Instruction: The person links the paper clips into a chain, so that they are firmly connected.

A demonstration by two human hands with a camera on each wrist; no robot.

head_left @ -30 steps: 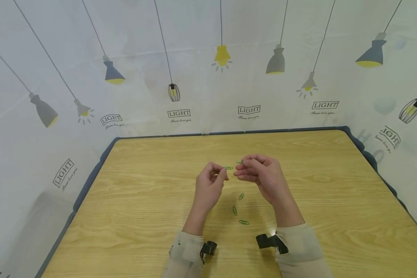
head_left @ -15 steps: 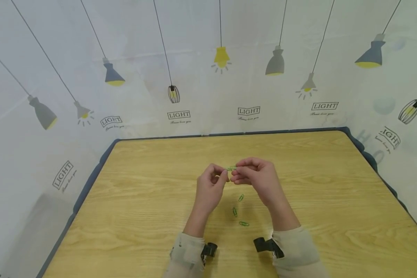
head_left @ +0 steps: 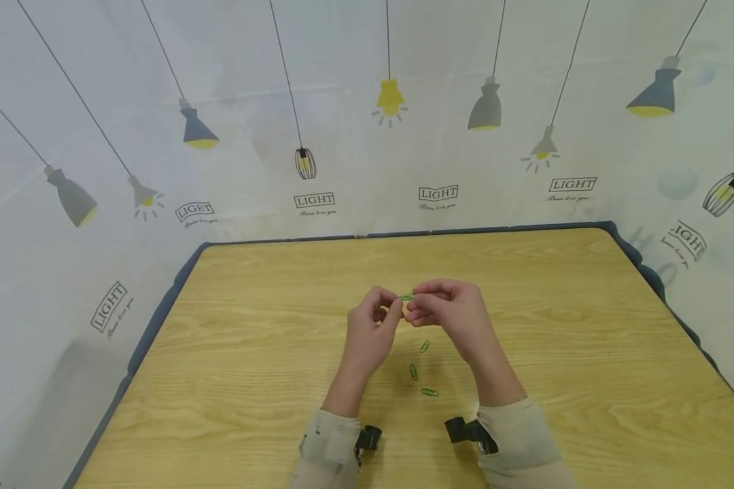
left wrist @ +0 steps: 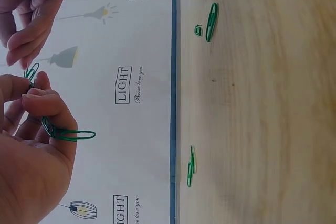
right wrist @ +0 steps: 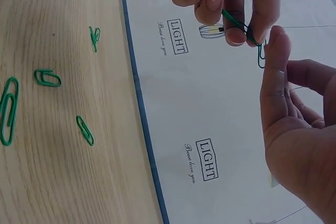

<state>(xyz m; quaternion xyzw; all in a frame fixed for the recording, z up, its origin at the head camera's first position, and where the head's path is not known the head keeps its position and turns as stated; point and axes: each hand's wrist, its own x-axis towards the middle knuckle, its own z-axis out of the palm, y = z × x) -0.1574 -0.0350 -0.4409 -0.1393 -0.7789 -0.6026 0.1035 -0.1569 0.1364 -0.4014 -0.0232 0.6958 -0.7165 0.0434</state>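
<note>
Both hands meet above the table. My left hand [head_left: 370, 333] pinches a green paper clip [right wrist: 239, 22] between thumb and forefinger. From that hand's curled fingers another green clip [left wrist: 79, 135] sticks out in the left wrist view. My right hand [head_left: 465, 319] holds a paper clip [right wrist: 261, 56] at its fingertips, against the clip in the left hand. Whether the two clips are hooked together I cannot tell, as fingertips cover part of them. In the head view only a thin green piece [head_left: 407, 297] shows between the hands.
Loose green paper clips lie on the wooden table [head_left: 251, 353] below the hands: one clip [head_left: 425, 346] farthest off, another [head_left: 413, 371] nearer, a third [head_left: 430, 392] nearest. The right wrist view shows several, including a large-looking clip [right wrist: 9, 111]. A printed wall sheet [head_left: 367, 136] stands behind.
The right hand has moved left and slightly down with its paper clip, closing the gap to the left hand's clip. The left hand has barely moved. The loose clips stay put.
</note>
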